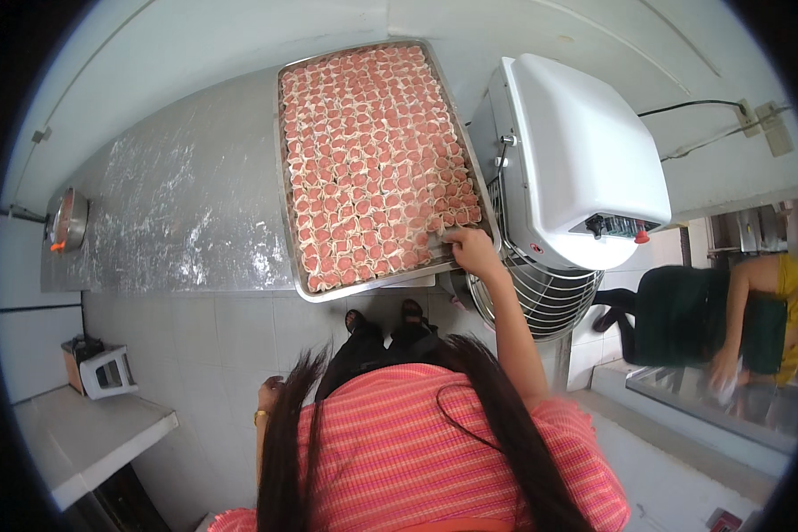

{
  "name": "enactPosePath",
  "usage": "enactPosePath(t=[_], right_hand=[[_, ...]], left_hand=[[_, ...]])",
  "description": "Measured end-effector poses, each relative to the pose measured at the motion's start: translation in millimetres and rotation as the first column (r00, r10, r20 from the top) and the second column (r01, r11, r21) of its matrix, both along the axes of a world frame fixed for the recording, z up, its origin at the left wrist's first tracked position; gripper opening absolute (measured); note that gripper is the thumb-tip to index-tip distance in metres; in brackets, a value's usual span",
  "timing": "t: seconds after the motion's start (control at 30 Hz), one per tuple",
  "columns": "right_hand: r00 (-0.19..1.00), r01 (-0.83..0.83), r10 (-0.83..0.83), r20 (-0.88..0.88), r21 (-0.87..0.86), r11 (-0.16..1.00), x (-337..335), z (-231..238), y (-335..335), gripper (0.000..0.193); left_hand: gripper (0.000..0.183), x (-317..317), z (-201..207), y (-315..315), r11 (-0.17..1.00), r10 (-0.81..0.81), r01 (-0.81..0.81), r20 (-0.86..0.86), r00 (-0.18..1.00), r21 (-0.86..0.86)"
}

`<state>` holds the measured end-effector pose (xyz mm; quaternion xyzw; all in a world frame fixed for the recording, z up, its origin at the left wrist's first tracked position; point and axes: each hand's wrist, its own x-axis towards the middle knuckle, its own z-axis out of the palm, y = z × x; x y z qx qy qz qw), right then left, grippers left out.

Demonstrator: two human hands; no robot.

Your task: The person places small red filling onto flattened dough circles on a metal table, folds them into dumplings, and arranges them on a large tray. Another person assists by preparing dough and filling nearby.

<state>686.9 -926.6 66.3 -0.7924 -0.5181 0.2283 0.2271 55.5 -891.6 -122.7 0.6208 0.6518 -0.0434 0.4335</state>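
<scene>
Tray (285, 168): large rectangular metal tray, lying on the steel surface (177, 213) with its near edge jutting just past the front lip. Filled edge to edge with small pink-centred dumplings (372, 151) in pale wrappers, packed in close rows.

Right hand (474, 250): reaching forward from the person's right, resting at the tray's near right corner. The fingers (457, 239) are curled down onto the rim and the outermost dumplings there; whether they pinch a single piece cannot be told from this angle.

Left hand (269, 392): held low beside the body, well apart from the tray, loosely curled with nothing visible in it. A gold-coloured band shows at the wrist.

Person: striped pink and orange top, long dark hair hanging forward, dark sandals on the pale tiled floor (230, 355) below the surface.

Surface: dull steel, dusted with white flour in streaks left of the tray.

Mixer (585, 151): big white dough mixer just right of the tray, wire guard (532, 297) around its bowl, nearly touching the tray's right edge.

Far left: a round metal pan (68, 220) at the end of the surface; a small white stool (108, 372) on the floor near a low ledge.

Right: another person in a dark apron and yellow top (709, 315), hands at a separate metal counter.
</scene>
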Motion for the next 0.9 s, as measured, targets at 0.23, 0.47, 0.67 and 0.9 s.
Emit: enactPosePath(t=[0.23, 0.47, 0.67, 0.9], right_hand=[[0.994, -0.109, 0.109, 0.001, -0.041, 0.993, 1.4, 0.8, 7.1, 0.021], [0.967, -0.222, 0.223, -0.126, 0.026, 0.975, 10.2, 33.3, 11.8, 0.027], [0.913, -0.259, 0.304, -0.271, 0.192, 0.947, -10.7, 67.0, 80.9, 0.031], [0.622, -0.458, 0.601, -0.501, 0.389, 0.799, -130.2, 69.1, 172.1, 0.03]], left_hand=[[0.031, 40.4, 39.5, -41.9, 0.993, 0.107, -0.111, -0.092, 0.99, -0.036], [0.032, 46.5, 49.4, -76.8, 0.981, 0.179, -0.186, -0.128, 0.976, -0.047], [0.029, 65.5, 77.6, -94.6, 0.878, 0.464, -0.454, -0.036, 0.885, 0.149], [0.031, 70.5, 89.9, -60.5, 0.606, 0.721, -0.737, 0.184, 0.668, 0.3]])
